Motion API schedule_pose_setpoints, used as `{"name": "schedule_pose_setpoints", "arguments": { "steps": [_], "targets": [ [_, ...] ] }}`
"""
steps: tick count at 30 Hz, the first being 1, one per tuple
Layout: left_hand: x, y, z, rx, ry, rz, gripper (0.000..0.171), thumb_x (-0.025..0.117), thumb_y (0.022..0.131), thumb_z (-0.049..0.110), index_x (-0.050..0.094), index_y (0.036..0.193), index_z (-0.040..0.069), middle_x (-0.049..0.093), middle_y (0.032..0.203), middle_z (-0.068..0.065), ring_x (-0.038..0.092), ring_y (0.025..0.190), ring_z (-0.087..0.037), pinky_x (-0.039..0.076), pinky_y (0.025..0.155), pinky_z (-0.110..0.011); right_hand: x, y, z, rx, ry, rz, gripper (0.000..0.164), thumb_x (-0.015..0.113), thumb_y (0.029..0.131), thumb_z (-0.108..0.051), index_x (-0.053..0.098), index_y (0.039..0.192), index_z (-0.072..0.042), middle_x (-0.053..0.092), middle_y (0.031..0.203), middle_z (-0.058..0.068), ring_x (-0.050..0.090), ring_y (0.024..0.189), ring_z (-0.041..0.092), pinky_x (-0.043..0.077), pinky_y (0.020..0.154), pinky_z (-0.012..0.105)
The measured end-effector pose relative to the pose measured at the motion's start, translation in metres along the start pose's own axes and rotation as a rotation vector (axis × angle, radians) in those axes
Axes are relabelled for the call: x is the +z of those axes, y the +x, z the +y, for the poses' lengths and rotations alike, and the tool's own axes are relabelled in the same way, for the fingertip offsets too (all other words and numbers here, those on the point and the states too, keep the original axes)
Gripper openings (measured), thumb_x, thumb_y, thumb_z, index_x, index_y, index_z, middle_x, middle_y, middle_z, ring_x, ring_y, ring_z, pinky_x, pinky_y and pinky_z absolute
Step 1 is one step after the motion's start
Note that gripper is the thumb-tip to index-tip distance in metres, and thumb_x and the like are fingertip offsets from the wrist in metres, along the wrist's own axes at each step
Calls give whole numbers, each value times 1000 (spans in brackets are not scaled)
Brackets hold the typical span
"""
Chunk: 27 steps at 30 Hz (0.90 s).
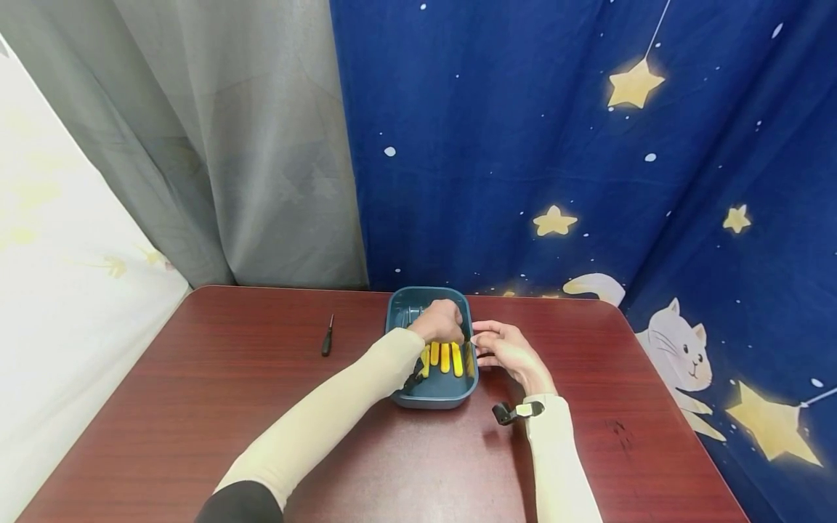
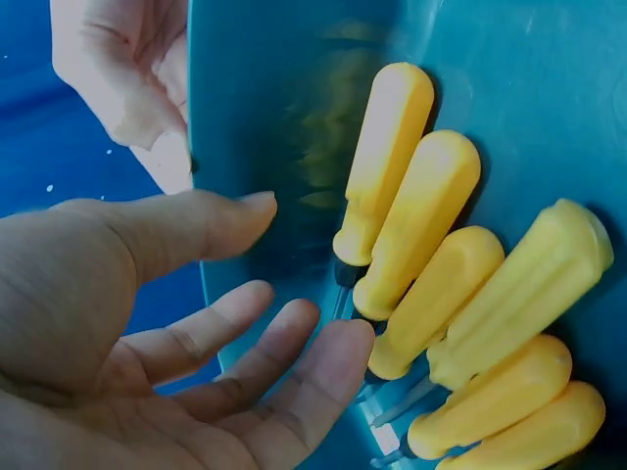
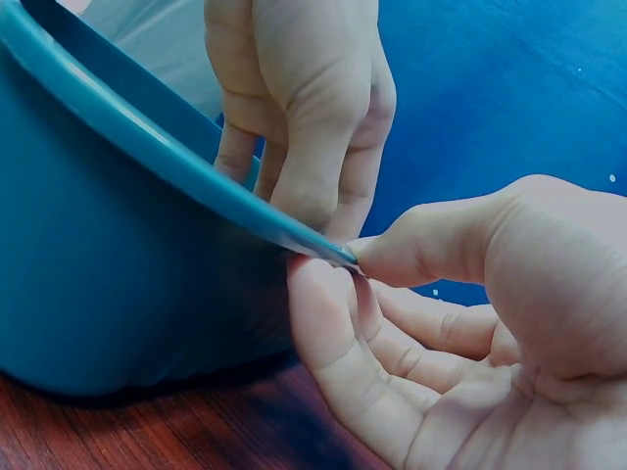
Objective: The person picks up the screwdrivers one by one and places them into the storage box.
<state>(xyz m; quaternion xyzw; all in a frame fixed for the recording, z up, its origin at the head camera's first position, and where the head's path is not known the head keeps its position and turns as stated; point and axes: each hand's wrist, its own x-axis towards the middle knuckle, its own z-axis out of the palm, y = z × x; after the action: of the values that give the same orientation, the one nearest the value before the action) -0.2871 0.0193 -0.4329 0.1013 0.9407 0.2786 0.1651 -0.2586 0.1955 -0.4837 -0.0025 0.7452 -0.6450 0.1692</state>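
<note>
Inside the blue plastic bin (image 1: pixel 434 397), my left hand (image 1: pixel 441 322) reaches down near the bin's right wall. Its fingers are spread and slightly bent, with nothing between them in the left wrist view. Several yellow-handled screwdrivers (image 2: pixel 519 294) lie side by side on the bin floor, handles towards me; their tips are partly hidden by my left fingertips. My right hand (image 1: pixel 510 352) is at the bin's right side. In the right wrist view, its thumb and fingers pinch the bin's rim (image 3: pixel 176 166).
A small dark-handled screwdriver (image 1: pixel 327 341) lies left of the bin on the reddish-brown table (image 1: pixel 261 392). Grey curtain (image 1: pixel 281 145) and blue star-patterned curtain (image 1: pixel 484 145) hang behind the table's back edge. A white cloth (image 1: pixel 65 290) is at the left.
</note>
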Motion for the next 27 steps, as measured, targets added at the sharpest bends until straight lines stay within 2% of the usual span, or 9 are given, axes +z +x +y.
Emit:
{"name": "schedule_pose_setpoints", "arguments": {
  "steps": [2,5,11,16,22,27],
  "targets": [
    [-2,-2,0,7,0,1,34,83,84,16,72,114,6,71,115,-7,63,92,-18,59,86,-35,0,0,0,0,2,-2,42,58,97,-5,56,138,0,69,96,10,67,80,19,63,73,32],
    [-5,-4,0,8,16,-27,52,83,86,22,65,132,6,66,134,-10,64,111,-22,55,102,-42,-1,0,0,-1,4,-3,42,58,97,-5,56,138,0,69,97,10,67,81,19,63,73,32],
    [-13,-8,-2,48,88,-65,60,81,88,31,59,140,11,64,136,-10,62,115,-22,54,103,-44,0,0,-1,3,1,-2,41,59,97,-5,56,138,0,69,96,9,68,80,19,63,73,32],
    [-20,-12,-8,99,100,-74,63,79,89,33,56,144,13,65,132,-11,63,115,-23,55,100,-44,0,0,0,-2,1,3,42,59,97,-6,56,138,0,69,96,9,68,79,19,63,73,32],
    [-26,-16,-16,166,101,-83,66,77,91,34,51,148,14,55,150,-13,56,134,-27,48,112,-49,0,1,0,-4,-1,4,43,59,97,-6,56,139,1,69,95,9,68,79,19,63,73,33],
    [-32,-20,-22,207,104,-55,68,77,91,36,50,150,16,52,154,-11,52,138,-28,45,115,-50,0,1,0,-8,8,6,43,60,97,-5,56,139,1,69,93,8,68,78,18,63,72,33]
  ]
}}
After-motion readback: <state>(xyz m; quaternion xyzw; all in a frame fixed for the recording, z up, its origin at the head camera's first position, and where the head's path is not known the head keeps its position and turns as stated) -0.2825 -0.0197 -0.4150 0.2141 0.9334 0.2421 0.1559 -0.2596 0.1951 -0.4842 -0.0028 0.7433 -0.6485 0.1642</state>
